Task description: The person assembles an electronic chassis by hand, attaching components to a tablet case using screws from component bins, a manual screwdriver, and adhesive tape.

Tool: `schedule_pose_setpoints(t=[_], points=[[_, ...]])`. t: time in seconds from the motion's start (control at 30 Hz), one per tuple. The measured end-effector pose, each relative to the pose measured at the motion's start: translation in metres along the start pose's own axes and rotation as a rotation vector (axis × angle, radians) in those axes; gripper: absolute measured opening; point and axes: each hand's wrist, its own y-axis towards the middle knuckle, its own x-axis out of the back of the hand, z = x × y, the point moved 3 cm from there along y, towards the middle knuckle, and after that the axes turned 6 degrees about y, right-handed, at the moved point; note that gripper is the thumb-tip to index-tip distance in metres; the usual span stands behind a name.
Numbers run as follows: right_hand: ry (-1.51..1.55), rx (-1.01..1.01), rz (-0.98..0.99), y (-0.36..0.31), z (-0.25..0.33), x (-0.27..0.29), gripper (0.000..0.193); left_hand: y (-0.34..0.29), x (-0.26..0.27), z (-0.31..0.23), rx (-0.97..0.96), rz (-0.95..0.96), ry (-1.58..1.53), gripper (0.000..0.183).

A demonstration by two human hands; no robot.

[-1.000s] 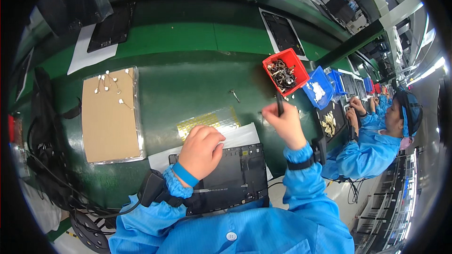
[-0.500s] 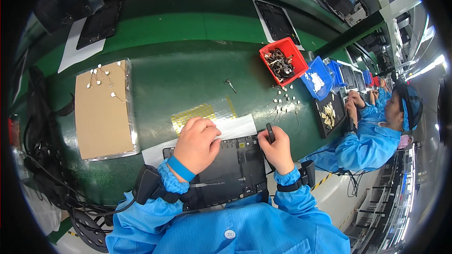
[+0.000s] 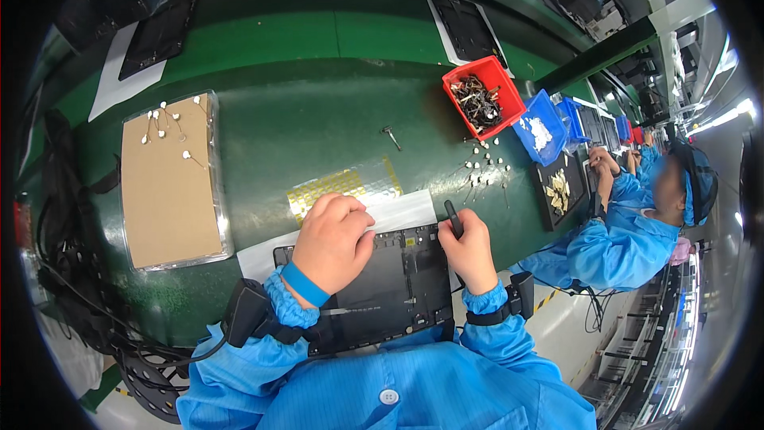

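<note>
A black tablet-like housing (image 3: 380,283) lies in front of me, partly over a white sheet (image 3: 410,209). My left hand (image 3: 333,240) rests over its upper left part, fingers curled and fingertips hidden underneath; what they may hold does not show. At the upper right corner, my right hand (image 3: 471,251) grips a slim black pen-like tool (image 3: 451,215), its upper end sticking out above the fingers. The tool's lower end is hidden by the hand. Just beyond the left fingers lies a clear sheet with yellow stickers (image 3: 330,188).
A brown board (image 3: 171,199) with several white-tipped pieces lies left. On the right are a red bin (image 3: 509,115) of dark scraps, scattered white-tipped pieces (image 3: 476,166), a blue bin (image 3: 529,147) and a black tray (image 3: 549,215). A small metal piece (image 3: 391,138) lies mid-table. A co-worker (image 3: 629,243) sits right.
The whole view has shifted slightly. Both hands stay nearly in place on the housing, and the black tool in my right hand stands a little more upright.
</note>
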Motion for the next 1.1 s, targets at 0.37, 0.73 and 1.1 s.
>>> schedule_pose_setpoints(t=[0.37,0.73,1.1], points=[[0.021,0.111,0.009,0.006,0.004,0.001,0.013,0.000,0.002,-0.002,0.010,-0.020,0.033,0.017],[0.874,-0.012,0.412,0.054,0.035,-0.025,0.018,0.000,-0.003,-0.005,0.060,0.140,0.230,0.045],[0.815,0.119,0.239,0.045,0.015,-0.039,0.020,0.005,-0.002,-0.006,0.146,0.225,0.250,0.047]])
